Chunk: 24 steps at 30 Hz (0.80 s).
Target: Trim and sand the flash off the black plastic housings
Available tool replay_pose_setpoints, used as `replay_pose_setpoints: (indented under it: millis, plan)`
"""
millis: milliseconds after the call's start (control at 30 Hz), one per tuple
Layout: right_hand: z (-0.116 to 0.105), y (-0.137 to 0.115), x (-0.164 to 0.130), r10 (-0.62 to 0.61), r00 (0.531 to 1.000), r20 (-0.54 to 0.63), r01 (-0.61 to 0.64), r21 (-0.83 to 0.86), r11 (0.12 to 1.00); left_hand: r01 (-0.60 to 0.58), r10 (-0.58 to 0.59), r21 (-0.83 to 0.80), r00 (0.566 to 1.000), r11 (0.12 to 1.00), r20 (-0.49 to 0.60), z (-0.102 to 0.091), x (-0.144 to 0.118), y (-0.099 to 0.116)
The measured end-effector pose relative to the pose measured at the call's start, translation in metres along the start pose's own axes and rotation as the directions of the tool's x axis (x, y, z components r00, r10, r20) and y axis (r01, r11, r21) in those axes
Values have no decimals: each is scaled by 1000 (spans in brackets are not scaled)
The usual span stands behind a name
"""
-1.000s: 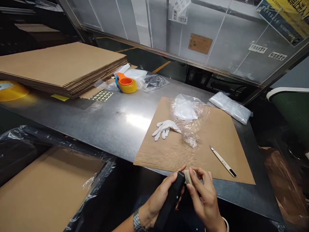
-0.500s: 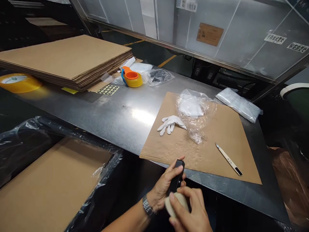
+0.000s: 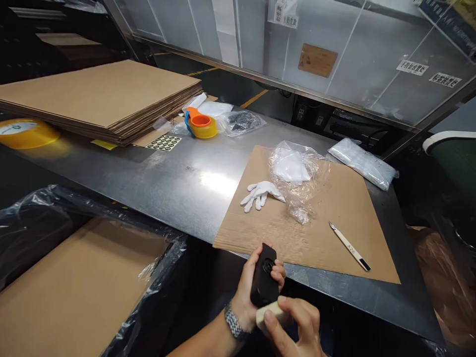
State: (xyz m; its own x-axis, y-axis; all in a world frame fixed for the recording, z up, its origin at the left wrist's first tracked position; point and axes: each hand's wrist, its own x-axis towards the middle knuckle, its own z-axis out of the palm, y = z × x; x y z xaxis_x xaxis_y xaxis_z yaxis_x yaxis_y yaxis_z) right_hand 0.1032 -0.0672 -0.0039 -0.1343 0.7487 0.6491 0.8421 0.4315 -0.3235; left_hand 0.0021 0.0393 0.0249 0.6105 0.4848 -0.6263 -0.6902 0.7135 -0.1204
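My left hand, with a metal watch on its wrist, is wrapped round a black box-shaped device that has a round recess on its face. Between the thumb and fingers of my right hand is a pale cream block, which looks like a sponge. It is at the lower end of the black device; whether they touch I cannot tell. On the cardboard sheet beyond my hands lie a white glove, a craft knife marked A26 and a clear plastic bag with white contents.
A metal table carries a cardboard stack, a tape dispenser, a tape roll, a sticker sheet and a plastic-wrapped packet. At lower left stands a plastic-lined container with cardboard inside.
The black device has turned in my left hand, so its broad face with the round recess now shows. The cream block in my right hand has tilted from flat to edge-on.
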Motion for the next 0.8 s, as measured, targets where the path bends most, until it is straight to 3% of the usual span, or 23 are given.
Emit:
replay_pose_setpoints:
  millis: [100,200,333,400,467,567,667,800]
  plan:
    - [0,26,-3,11,1000,-4,-11,-14,1000,-95,95,47,996,994,3,3,-4,5]
    - [-1,65,5,114,993,37,-112,-46,993,-221,224,134,975,966,-5,5,-5,4]
    - [6,118,29,264,964,32,-256,-154,954,-402,400,370,913,838,85,3,-9,-2]
    - [13,139,38,301,953,33,-290,-187,939,-424,412,469,901,775,135,2,-13,-4]
    - [19,151,44,326,944,51,-310,-206,928,-390,396,510,913,767,102,-1,-15,-4]
    - [21,149,48,357,931,75,-334,-218,917,-324,382,512,924,796,-9,-6,-16,-2]
    - [12,122,49,364,924,121,-340,-184,922,-285,358,496,932,820,-57,-11,-14,-3]
    - [-9,77,53,357,875,326,-418,140,898,-234,279,460,960,856,-29,-9,-14,-7]
